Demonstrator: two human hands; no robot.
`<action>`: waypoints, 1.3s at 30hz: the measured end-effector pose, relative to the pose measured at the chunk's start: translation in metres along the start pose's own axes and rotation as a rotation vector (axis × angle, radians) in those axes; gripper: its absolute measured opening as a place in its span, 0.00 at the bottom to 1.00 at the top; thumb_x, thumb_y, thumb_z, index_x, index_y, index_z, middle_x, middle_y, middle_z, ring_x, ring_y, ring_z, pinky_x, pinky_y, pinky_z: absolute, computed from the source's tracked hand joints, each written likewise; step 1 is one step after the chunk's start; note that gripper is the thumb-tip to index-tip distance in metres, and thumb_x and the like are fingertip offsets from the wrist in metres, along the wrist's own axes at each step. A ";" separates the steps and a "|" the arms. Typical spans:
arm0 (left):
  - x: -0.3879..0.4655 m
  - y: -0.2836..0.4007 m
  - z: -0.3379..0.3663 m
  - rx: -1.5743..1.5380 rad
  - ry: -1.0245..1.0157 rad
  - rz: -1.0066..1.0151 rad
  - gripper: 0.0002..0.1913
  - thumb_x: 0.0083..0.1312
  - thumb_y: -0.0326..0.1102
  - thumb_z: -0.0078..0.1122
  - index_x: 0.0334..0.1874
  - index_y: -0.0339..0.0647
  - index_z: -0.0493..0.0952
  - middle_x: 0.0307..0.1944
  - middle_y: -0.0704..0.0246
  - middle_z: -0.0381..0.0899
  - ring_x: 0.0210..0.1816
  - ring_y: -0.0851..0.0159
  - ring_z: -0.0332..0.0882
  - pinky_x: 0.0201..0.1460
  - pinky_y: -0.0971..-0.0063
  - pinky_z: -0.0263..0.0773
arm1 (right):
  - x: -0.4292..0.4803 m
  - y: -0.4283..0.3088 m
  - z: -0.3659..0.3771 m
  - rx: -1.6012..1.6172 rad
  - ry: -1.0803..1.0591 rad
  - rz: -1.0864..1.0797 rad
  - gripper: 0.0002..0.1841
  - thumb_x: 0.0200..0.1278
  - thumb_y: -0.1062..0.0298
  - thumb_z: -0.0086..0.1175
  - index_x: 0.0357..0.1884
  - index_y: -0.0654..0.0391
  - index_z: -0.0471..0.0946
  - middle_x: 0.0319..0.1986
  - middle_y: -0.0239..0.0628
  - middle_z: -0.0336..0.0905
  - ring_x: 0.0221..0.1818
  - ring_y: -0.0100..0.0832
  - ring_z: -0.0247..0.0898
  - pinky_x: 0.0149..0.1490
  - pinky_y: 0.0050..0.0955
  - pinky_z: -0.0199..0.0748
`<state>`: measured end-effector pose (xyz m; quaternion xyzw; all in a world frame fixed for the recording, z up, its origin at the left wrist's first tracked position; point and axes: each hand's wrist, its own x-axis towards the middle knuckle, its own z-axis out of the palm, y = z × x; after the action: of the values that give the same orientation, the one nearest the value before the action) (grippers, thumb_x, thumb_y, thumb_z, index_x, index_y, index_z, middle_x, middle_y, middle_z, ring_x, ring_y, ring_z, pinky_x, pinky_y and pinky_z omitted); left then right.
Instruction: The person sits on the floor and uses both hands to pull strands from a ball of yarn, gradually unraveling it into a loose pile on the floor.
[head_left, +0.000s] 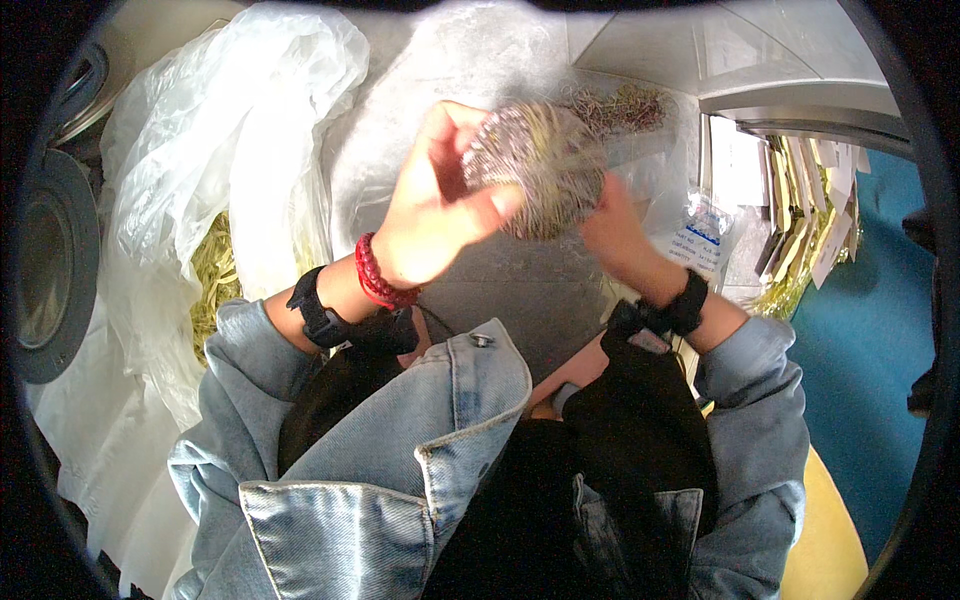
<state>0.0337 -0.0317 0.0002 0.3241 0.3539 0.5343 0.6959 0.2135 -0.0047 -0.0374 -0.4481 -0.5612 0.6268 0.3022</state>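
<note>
A round bundle of thin, shiny strands, silvery-brown with yellowish streaks, is held up over the grey floor and looks blurred. My left hand grips its left side, thumb across the front and fingers curled around the upper edge. At the bundle's right edge is my right hand, also blurred. Its fingertips are largely hidden behind the strands, and the hand looks closed on that side. Beyond the bundle, a loose tangle of dark reddish-brown strands lies on the floor.
To my left stands a large translucent plastic bag with yellow-green strands inside. A clear plastic bag bearing printed writing lies on the right. Past it are several paper-tagged bundles beside a blue surface. A round grey-rimmed door is far left.
</note>
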 end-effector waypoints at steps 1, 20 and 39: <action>0.004 0.000 -0.003 0.049 0.053 0.051 0.23 0.52 0.24 0.61 0.47 0.39 0.60 0.44 0.67 0.70 0.47 0.72 0.69 0.52 0.75 0.65 | -0.010 -0.003 0.004 -0.109 -0.029 -0.051 0.08 0.61 0.67 0.50 0.32 0.62 0.72 0.22 0.30 0.71 0.24 0.23 0.63 0.30 0.24 0.63; 0.031 -0.002 -0.045 0.447 0.473 0.357 0.27 0.51 0.32 0.65 0.48 0.34 0.60 0.43 0.63 0.69 0.45 0.68 0.70 0.48 0.74 0.70 | -0.042 -0.052 0.000 -0.636 -0.341 -0.342 0.07 0.56 0.66 0.52 0.27 0.57 0.71 0.24 0.41 0.71 0.28 0.45 0.69 0.31 0.38 0.67; -0.004 -0.007 0.000 0.035 -0.133 0.011 0.32 0.44 0.19 0.62 0.51 0.41 0.57 0.46 0.69 0.67 0.49 0.72 0.66 0.52 0.76 0.64 | 0.026 0.010 -0.019 -0.094 -0.056 -0.117 0.07 0.59 0.68 0.52 0.33 0.61 0.74 0.19 0.31 0.69 0.24 0.19 0.62 0.29 0.22 0.61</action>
<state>0.0369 -0.0374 -0.0048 0.3731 0.3145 0.5091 0.7090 0.2216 0.0245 -0.0518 -0.4104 -0.6237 0.5933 0.3011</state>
